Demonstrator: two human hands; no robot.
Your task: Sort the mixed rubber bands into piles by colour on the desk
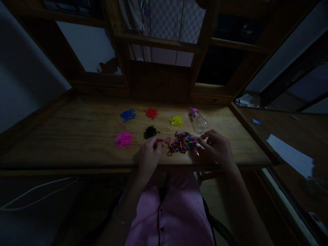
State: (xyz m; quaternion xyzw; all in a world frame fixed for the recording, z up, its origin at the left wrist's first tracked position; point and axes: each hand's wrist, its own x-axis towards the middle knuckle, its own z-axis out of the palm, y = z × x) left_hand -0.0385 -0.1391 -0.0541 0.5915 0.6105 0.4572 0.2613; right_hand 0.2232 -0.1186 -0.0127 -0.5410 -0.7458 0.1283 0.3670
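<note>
Multicoloured heap [182, 142] — left hand [150, 152], right hand [217, 145] curled alongside

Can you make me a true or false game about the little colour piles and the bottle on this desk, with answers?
1. The blue pile is left of the red pile. True.
2. The big heap lies between the left hand and the right hand. True.
3. The big heap is all yellow. False: it mixes several colours.
4. The yellow pile is closer to the bottle than the pink pile is. True.
5. The bottle is solid black. False: it is see-through.
</note>
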